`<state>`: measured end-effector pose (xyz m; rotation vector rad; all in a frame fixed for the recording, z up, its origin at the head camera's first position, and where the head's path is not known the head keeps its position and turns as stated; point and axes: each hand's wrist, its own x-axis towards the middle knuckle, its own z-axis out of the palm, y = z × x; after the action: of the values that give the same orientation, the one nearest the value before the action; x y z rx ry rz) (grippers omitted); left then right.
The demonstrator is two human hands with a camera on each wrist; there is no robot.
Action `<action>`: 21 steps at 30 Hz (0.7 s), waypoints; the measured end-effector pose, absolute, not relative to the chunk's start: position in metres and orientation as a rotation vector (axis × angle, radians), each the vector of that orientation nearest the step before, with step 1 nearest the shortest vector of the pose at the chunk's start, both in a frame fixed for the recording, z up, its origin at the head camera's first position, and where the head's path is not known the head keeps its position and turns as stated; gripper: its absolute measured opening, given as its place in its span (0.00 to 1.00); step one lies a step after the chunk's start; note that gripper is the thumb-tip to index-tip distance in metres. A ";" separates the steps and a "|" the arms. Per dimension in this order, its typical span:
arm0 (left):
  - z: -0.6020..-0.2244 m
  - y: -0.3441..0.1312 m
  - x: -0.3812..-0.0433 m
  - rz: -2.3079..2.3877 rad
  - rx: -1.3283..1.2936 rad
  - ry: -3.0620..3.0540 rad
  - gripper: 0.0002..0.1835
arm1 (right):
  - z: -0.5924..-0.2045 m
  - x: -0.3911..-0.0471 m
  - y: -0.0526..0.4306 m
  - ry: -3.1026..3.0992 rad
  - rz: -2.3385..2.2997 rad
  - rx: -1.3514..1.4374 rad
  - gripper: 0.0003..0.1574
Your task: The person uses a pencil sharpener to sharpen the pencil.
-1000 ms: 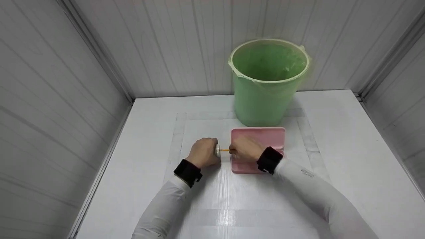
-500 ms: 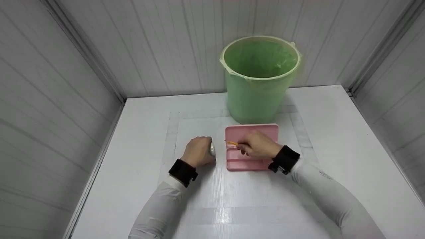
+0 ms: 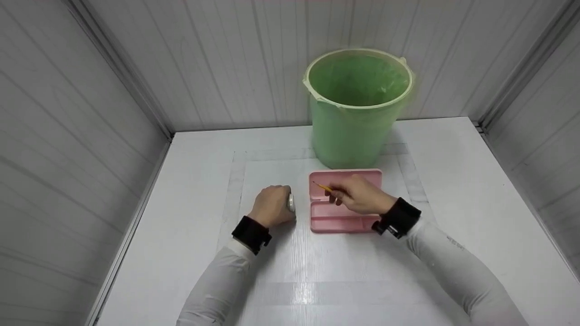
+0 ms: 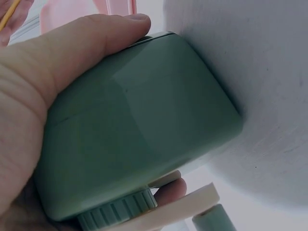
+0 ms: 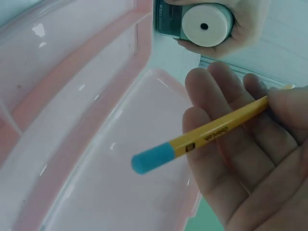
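My left hand grips a dark green crank pencil sharpener on the table, thumb over its top. In the right wrist view the sharpener's white round face with a dark hole points toward the pencil case. My right hand pinches a short yellow pencil with a blue end, its sharpened tip pointing up and left in the head view. Pencil and hand are above an open pink pencil case, apart from the sharpener. Part of the case is hidden under the right hand.
A tall light green bucket stands behind the pencil case, close to the back wall. The white table has strips of clear tape on it. Grey panel walls close in the back and both sides.
My right hand has drawn the pencil away from the sharpener's face and moved right, over the case. The pencil has tilted so its tip points up-left. My left hand keeps its grip.
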<state>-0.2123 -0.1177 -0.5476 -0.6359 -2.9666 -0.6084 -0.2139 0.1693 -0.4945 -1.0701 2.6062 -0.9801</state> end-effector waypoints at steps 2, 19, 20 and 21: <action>-0.548 -0.118 -0.212 -0.610 -0.637 -2.959 0.14 | -0.493 -0.214 0.173 2.652 -0.944 -1.087 0.10; -0.547 -0.118 -0.212 -0.634 -0.607 -2.998 0.15 | -0.521 -0.214 0.196 2.902 -0.607 -1.057 0.10; -0.547 -0.118 -0.212 -0.636 -0.608 -2.997 0.15 | -0.522 -0.214 0.197 2.912 -0.582 -1.038 0.10; -0.547 -0.118 -0.212 -0.639 -0.609 -2.997 0.15 | -0.523 -0.214 0.197 2.920 -0.563 -1.014 0.10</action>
<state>-0.2122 -0.1178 -0.5472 -0.6093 -2.9973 -0.6394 -0.2138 0.1971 -0.5235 -1.0140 2.9198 -0.5629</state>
